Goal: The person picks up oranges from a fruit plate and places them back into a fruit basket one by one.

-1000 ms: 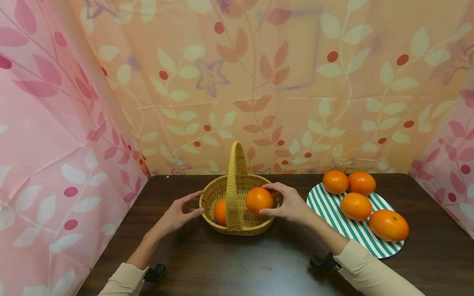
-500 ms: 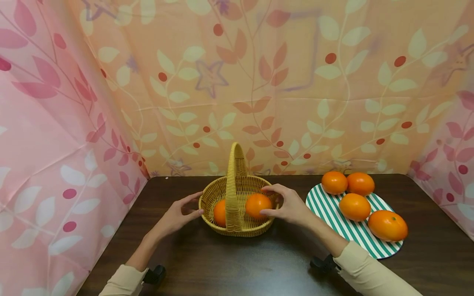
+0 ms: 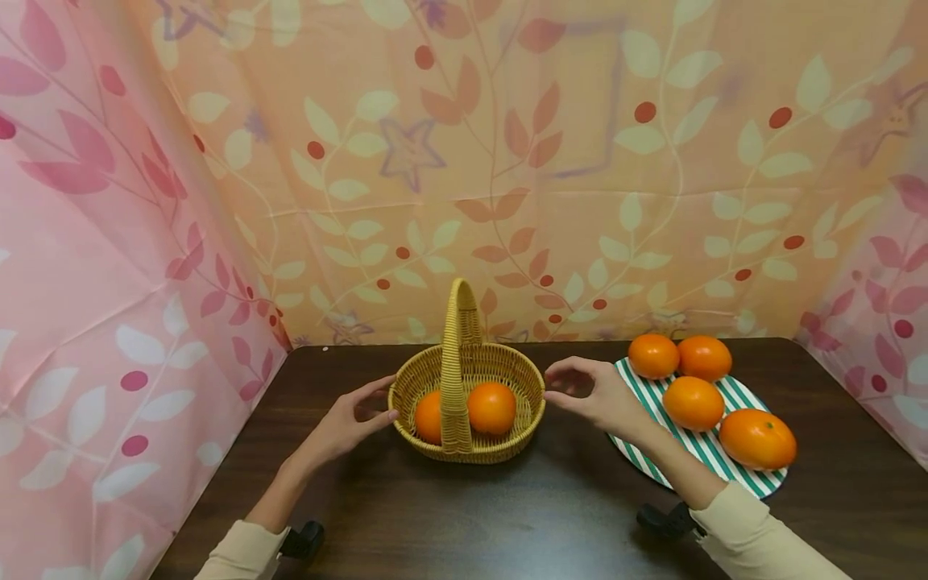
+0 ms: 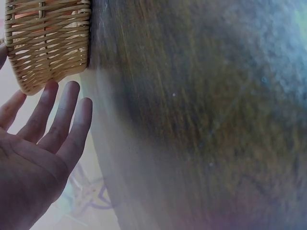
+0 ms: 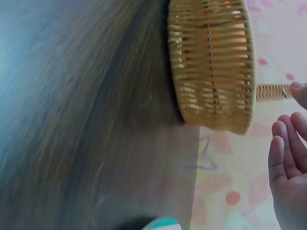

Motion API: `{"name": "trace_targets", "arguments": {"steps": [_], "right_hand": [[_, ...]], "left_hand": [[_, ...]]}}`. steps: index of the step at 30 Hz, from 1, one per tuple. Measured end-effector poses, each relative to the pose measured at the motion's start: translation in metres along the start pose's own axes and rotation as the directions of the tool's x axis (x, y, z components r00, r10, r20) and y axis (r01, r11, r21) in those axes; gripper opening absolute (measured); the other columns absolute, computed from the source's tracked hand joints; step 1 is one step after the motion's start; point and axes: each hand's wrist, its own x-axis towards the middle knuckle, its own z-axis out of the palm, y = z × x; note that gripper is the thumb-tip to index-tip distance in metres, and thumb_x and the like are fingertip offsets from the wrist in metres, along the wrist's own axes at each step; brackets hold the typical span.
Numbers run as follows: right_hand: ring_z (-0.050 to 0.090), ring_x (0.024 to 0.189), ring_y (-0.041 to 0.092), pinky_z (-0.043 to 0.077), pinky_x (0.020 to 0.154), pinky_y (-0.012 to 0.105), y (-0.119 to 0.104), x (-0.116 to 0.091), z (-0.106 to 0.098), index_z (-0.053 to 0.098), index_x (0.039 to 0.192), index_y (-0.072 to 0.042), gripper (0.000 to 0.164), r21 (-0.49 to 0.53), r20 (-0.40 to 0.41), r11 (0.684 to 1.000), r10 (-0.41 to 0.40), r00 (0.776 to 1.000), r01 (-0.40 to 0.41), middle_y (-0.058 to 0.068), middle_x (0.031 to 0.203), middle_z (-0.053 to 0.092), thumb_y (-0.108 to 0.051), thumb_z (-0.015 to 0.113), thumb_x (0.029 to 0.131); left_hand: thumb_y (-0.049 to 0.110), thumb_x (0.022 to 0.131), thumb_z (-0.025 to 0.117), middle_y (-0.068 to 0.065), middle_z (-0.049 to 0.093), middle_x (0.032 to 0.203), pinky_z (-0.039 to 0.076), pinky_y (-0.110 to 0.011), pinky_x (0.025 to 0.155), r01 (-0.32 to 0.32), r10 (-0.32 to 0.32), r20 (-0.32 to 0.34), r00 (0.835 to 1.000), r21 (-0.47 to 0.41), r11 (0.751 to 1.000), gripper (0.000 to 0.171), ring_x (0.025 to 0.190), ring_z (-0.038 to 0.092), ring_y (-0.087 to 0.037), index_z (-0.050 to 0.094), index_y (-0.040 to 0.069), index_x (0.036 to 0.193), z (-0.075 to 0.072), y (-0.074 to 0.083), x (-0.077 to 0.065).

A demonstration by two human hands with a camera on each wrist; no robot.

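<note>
Fruits (image 3: 693,403) on the plate (image 3: 736,395) lie right of our nearer right hand (image 3: 607,395); it is loosely spread. So is our left hand (image 3: 341,424).

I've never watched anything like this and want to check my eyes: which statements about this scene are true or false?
1. Two orange fruits lie in the basket. True.
2. The right hand grips a fruit. False: it holds nothing.
3. The left hand is beside the basket. True.
4. The handle lies folded flat. False: it arches upright.
5. The striped mat is green and white. True.
</note>
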Motion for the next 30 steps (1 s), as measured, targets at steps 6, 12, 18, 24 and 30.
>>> {"name": "trace_targets", "arguments": {"steps": [6,12,18,24,30], "right_hand": [[0.066,0.078,0.018,0.056,0.068,0.030,0.002,-0.013,-0.020,0.073,0.107,-0.012,0.022,-0.039,-0.005,0.998,0.043,0.999,-0.043,0.003,0.099,0.072,-0.012,0.082,0.088],[0.066,0.082,0.016,0.056,0.074,0.029,0.002,-0.023,-0.036,0.072,0.107,-0.014,0.020,-0.072,-0.015,0.996,0.060,0.998,-0.061,-0.002,0.101,0.071,-0.012,0.081,0.089],[0.067,0.083,0.020,0.055,0.075,0.026,-0.001,-0.026,-0.051,0.072,0.109,-0.010,0.022,-0.058,-0.029,0.997,0.056,0.998,-0.058,0.003,0.104,0.070,-0.008,0.080,0.089],[0.066,0.085,0.016,0.054,0.076,0.023,-0.006,-0.032,-0.074,0.072,0.114,-0.009,0.026,-0.156,-0.045,0.985,0.062,0.997,-0.068,0.003,0.107,0.070,-0.010,0.080,0.089],[0.067,0.089,0.014,0.052,0.078,0.019,-0.008,-0.045,-0.102,0.070,0.118,-0.005,0.029,-0.208,-0.067,0.976,0.057,0.996,-0.070,0.008,0.109,0.069,-0.004,0.078,0.090]], "left_hand": [[0.019,0.097,0.073,-0.023,0.061,0.128,0.057,-0.040,0.083,0.000,0.000,0.006,1.000,-0.010,1.000,0.061,0.099,0.068,-0.036,0.048,0.006,0.152,0.001,0.001,-0.001],[0.021,0.097,0.072,-0.022,0.062,0.128,0.054,-0.049,0.088,0.009,-0.009,-0.004,1.000,0.013,1.000,0.061,0.104,0.066,-0.039,0.048,0.007,0.152,0.002,0.000,-0.001],[0.021,0.097,0.072,-0.022,0.062,0.127,0.054,-0.052,0.088,0.014,-0.014,-0.009,1.000,0.023,1.000,0.061,0.103,0.066,-0.040,0.049,0.007,0.151,0.001,-0.001,-0.002],[0.022,0.097,0.073,-0.021,0.063,0.125,0.053,-0.053,0.090,0.020,-0.020,-0.007,1.000,0.025,1.000,0.061,0.104,0.065,-0.040,0.049,0.007,0.151,0.001,0.000,-0.003],[0.022,0.097,0.074,-0.020,0.063,0.125,0.054,-0.052,0.088,0.026,-0.025,-0.010,1.000,0.035,0.999,0.061,0.103,0.065,-0.039,0.049,0.009,0.151,0.001,0.000,-0.002]]}}
